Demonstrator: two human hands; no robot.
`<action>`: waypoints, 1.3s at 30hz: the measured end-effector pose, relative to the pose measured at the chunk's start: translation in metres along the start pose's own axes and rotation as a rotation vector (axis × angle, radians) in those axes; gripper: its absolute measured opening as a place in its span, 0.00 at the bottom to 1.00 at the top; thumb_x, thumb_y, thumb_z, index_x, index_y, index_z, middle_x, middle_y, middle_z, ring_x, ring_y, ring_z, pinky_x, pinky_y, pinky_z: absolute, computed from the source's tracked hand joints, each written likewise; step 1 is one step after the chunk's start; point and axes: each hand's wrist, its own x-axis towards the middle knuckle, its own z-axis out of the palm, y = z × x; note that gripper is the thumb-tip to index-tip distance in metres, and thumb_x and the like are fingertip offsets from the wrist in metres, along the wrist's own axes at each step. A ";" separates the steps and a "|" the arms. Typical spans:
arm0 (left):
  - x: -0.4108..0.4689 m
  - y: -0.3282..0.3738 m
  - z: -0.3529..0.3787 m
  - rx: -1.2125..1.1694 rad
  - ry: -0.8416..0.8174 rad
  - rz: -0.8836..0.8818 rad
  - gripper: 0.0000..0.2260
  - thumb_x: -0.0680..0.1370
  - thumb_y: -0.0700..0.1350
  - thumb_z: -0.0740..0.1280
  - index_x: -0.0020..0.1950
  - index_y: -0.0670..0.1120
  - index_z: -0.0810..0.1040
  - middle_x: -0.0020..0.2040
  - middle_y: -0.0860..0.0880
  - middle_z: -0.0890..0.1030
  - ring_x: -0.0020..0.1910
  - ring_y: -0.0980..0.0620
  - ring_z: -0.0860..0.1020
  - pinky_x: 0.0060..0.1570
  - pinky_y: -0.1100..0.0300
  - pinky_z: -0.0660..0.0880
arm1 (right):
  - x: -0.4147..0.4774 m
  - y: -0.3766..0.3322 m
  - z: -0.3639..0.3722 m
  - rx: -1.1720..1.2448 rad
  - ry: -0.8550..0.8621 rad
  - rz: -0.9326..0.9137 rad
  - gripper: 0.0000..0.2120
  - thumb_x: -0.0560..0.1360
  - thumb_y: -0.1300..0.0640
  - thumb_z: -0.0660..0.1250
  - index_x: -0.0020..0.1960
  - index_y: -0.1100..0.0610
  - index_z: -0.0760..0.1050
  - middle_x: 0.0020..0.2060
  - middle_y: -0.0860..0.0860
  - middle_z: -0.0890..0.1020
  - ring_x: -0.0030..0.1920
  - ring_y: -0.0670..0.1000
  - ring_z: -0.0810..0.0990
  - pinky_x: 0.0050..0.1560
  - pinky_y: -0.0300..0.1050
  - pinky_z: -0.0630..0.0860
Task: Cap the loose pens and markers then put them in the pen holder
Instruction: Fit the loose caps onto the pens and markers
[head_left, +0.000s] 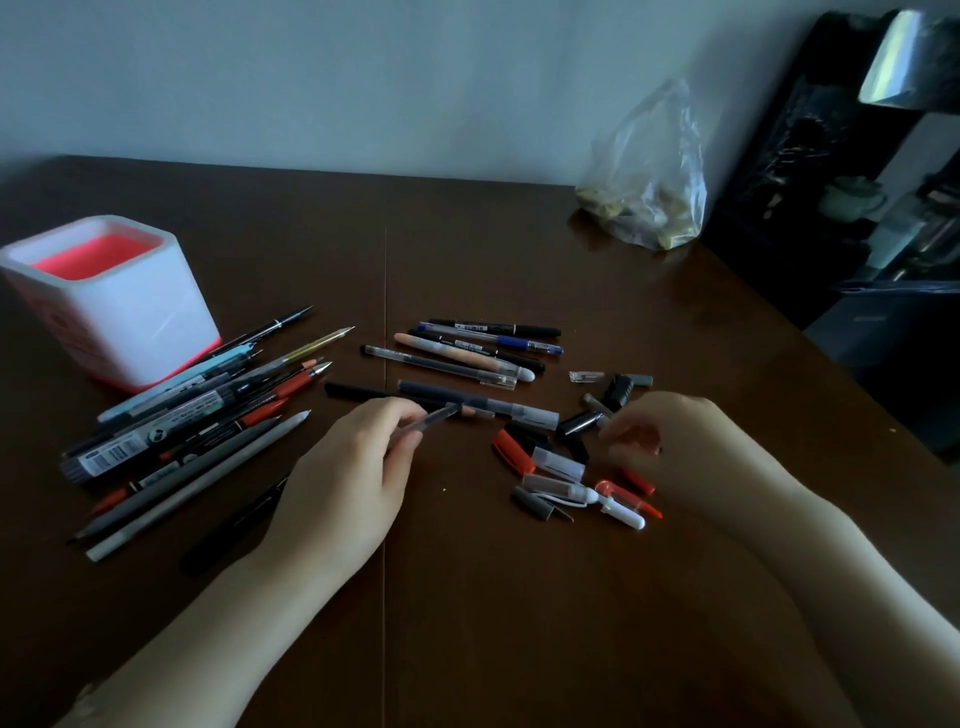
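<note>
A white pen holder (119, 312) with a red inside and base stands at the far left. Beside it lies a heap of uncapped pens and markers (197, 415). Several capped pens (467, 348) lie in a row at the centre. Loose caps (561, 462), red, black and clear, are scattered right of centre. My left hand (343, 478) pinches a grey translucent pen (434, 418), tip pointing right. My right hand (670, 441) hovers over the caps with curled fingers; whether it holds a cap is hidden.
A dark brown wooden table (467, 597) carries everything. A clear plastic bag (649, 176) with yellowish contents sits at the back right corner. Dark furniture (857, 208) stands beyond the table's right edge. A black pen (234, 525) lies under my left wrist.
</note>
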 end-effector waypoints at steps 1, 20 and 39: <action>0.000 0.001 0.000 0.004 0.000 0.012 0.11 0.74 0.39 0.66 0.56 0.45 0.77 0.46 0.52 0.79 0.38 0.61 0.73 0.37 0.74 0.64 | 0.006 0.003 0.001 0.009 0.071 0.008 0.09 0.75 0.56 0.63 0.53 0.48 0.78 0.46 0.43 0.77 0.45 0.43 0.74 0.45 0.37 0.73; 0.000 -0.003 0.000 -0.074 0.046 0.064 0.11 0.74 0.44 0.63 0.54 0.45 0.78 0.45 0.52 0.81 0.43 0.60 0.78 0.38 0.74 0.70 | 0.052 -0.041 0.013 0.539 0.185 -0.109 0.10 0.76 0.58 0.62 0.56 0.52 0.76 0.37 0.47 0.80 0.31 0.41 0.76 0.29 0.29 0.71; 0.000 -0.002 -0.001 -0.126 0.067 0.091 0.11 0.74 0.47 0.62 0.53 0.46 0.79 0.46 0.53 0.81 0.44 0.62 0.77 0.49 0.74 0.72 | 0.018 -0.070 0.036 1.365 0.121 0.054 0.07 0.71 0.64 0.65 0.47 0.56 0.79 0.38 0.48 0.86 0.42 0.47 0.84 0.43 0.38 0.81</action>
